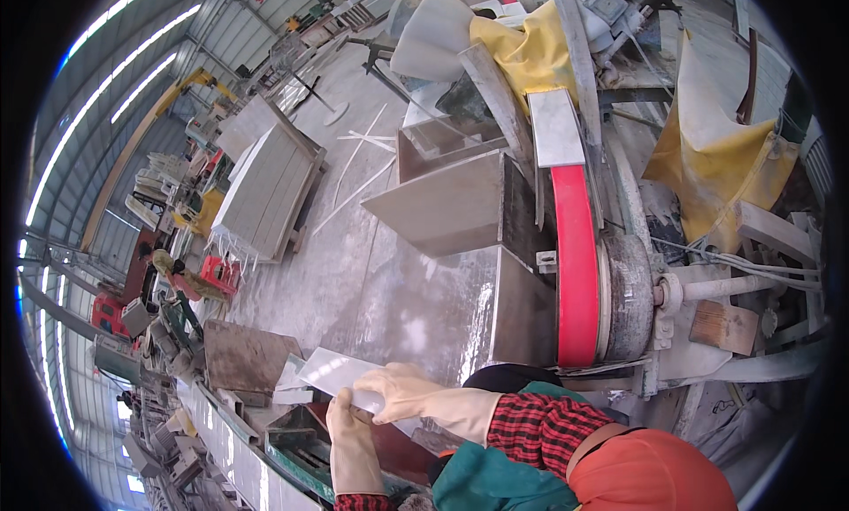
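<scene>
A thin, glossy white slab [334, 369] is held low in front of me, its far end pointing up and left. My right hand [398, 394], in a cream rubber glove, is closed over the slab's near end with thumb and fingers curled round it. My left hand [350, 433], gloved the same way, has its fingers closed against the slab's lower edge. The gloves partly cover the near end. Below the hands is a green-edged metal frame [305, 462]. Other small white pieces [290, 389] lie just beyond the slab.
On my right runs a red belt [575, 263] beside a large worn pulley wheel [628, 294], with a pale marbled block [555, 126] at its far end. Grey metal panels [442, 202] stand left of it. Farther off are a stack of white slabs [265, 193] and another person [186, 277].
</scene>
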Demonstrator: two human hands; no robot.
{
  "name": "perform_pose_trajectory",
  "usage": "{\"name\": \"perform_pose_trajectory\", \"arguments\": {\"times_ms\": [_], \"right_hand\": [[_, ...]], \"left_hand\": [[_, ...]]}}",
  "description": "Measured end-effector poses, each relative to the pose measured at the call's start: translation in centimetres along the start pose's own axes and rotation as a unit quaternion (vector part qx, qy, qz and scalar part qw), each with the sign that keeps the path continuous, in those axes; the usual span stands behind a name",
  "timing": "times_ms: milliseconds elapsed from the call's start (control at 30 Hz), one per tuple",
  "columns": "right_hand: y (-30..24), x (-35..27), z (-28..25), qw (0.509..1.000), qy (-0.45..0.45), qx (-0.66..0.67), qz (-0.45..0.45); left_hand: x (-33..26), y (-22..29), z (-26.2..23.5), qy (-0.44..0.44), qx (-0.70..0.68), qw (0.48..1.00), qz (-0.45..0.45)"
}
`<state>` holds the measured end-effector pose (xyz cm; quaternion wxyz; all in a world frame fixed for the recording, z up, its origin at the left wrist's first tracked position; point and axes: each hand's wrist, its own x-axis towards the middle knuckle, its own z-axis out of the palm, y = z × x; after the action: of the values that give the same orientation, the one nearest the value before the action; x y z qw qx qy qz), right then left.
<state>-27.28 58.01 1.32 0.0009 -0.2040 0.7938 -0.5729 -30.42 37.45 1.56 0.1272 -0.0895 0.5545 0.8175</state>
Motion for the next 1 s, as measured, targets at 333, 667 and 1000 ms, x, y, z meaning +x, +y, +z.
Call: {"name": "perform_pose_trajectory", "arguments": {"times_ms": [333, 667, 1000], "right_hand": [[1.4, 2.0, 1.7, 0.974, 0.152, 0.141, 0.093], [0.8, 2.4, 3.7, 0.97, 0.059, 0.18, 0.155], [3.2, 1.6, 4.2, 0.991, 0.027, 0.019, 0.127]], "left_hand": [[-7.3, 4.2, -15.4, 0.169, -0.104, 0.977, 0.073], [-28.2, 1.0, -28.8, 0.284, -0.161, 0.899, 0.29], [-34.1, -6.9, -28.9, 0.384, -0.318, 0.814, 0.297]]}}
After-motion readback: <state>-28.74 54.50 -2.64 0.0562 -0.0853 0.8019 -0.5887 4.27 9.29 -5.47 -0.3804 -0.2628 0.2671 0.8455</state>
